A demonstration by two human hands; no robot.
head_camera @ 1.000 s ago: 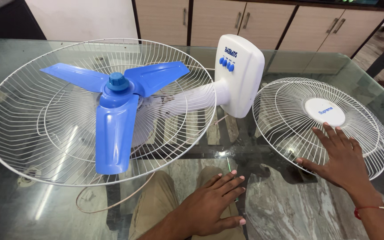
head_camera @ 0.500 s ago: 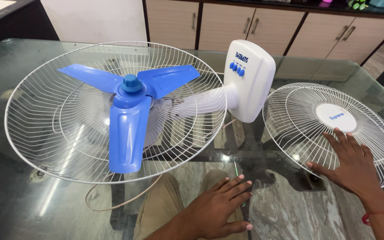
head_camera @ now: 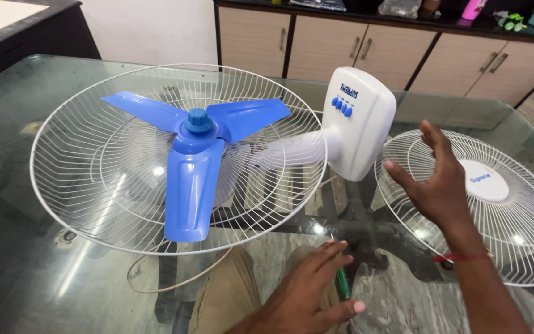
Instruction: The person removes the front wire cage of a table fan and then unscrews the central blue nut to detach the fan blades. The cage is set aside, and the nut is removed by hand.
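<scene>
A wall fan lies on its back on a glass table top [head_camera: 44, 291] of greenish, reflective plate, through which a marbled stone floor and the person's khaki trouser legs are visible. The rear guard [head_camera: 88, 204] is a shallow round dish of thin white wire, its spokes radiating from the hub to a heavier rim wire. Within it sits the three-bladed impeller [head_camera: 193, 179], moulded in glossy blue plastic with broad, rounded paddle-shaped blades, fixed at the centre by a ribbed blue spinner cap [head_camera: 198, 119]. A smooth white neck joins the motor housing to the control box [head_camera: 361, 127], a rounded rectangular white plastic casing carrying three small blue push buttons [head_camera: 342, 106].

The detached front guard [head_camera: 526, 247], a second domed disc of white wire with a plain white round centre badge [head_camera: 488, 181], rests flat on the glass to the right of the control box, just beside it.

The right hand [head_camera: 435, 185] is raised above the near left edge of the front guard, fingers loosely spread and slightly curled, holding nothing; a red thread bracelet [head_camera: 458, 257] circles the wrist. The left hand [head_camera: 307, 294] lies low over the table's near edge, fingers extended, beside a slim green-handled tool [head_camera: 343, 283]; whether it grips that tool cannot be told.

A thin pale power cord [head_camera: 156, 286] loops beneath the glass. Beige wooden cabinet doors [head_camera: 322, 43] with metal bar handles line the far wall.
</scene>
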